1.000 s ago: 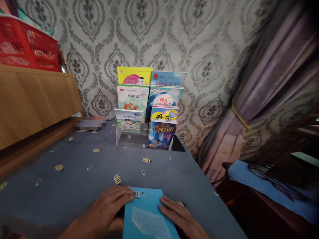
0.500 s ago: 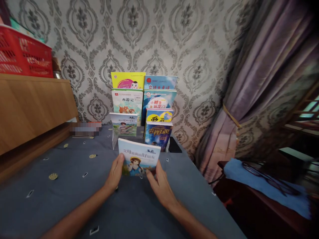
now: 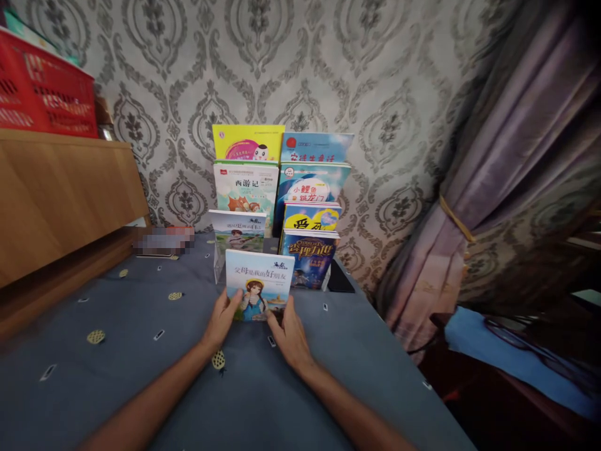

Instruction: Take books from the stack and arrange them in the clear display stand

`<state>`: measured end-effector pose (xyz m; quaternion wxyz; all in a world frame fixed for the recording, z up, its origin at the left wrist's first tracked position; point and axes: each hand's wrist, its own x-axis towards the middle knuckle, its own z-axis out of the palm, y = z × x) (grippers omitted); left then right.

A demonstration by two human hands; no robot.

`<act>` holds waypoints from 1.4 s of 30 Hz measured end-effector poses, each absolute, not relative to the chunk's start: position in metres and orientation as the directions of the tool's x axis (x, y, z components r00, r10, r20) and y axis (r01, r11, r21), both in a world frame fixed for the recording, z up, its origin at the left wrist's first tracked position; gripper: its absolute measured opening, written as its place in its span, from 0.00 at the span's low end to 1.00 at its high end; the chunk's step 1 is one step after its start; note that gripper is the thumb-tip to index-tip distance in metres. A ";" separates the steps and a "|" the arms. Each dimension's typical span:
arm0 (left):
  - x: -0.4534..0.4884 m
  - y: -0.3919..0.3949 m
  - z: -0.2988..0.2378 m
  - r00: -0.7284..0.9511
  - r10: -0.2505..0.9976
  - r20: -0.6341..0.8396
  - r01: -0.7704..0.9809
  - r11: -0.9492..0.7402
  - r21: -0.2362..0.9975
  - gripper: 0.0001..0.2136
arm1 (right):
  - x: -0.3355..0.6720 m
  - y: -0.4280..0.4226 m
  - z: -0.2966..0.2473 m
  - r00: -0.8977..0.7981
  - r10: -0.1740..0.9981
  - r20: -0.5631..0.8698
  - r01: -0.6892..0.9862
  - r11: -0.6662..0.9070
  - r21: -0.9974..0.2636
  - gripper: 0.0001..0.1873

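Book (image 3: 259, 285) held upright near the surface (image 3: 141, 351), rack (image 3: 277, 207) just behind at 12 o'clock; left hand (image 3: 220, 322) and right hand (image 3: 288, 335) clamp its lower corners at 7 and 5; likely light, glossy, bendy; side edges suit gripping best.

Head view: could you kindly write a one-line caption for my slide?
Left hand and right hand hold a picture book upright before tiered books on a blue-grey cloth.
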<state>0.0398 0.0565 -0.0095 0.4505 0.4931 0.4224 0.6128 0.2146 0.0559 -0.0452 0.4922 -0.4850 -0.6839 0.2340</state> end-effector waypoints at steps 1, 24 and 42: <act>0.040 0.057 -0.009 -0.096 0.970 0.224 -0.146 -0.236 0.961 0.32 | 0.216 0.055 -0.044 -0.047 0.895 0.444 0.429 0.420 -0.800 0.20; 0.041 0.056 -0.007 -0.018 0.981 0.192 -0.188 -0.192 0.963 0.29 | 0.241 0.055 -0.028 -0.261 0.911 0.320 0.356 0.399 -0.845 0.25; 0.032 0.057 -0.009 0.022 0.987 0.161 -0.158 -0.156 0.975 0.28 | 0.237 0.055 -0.032 -0.218 0.913 0.345 0.293 0.399 -0.869 0.22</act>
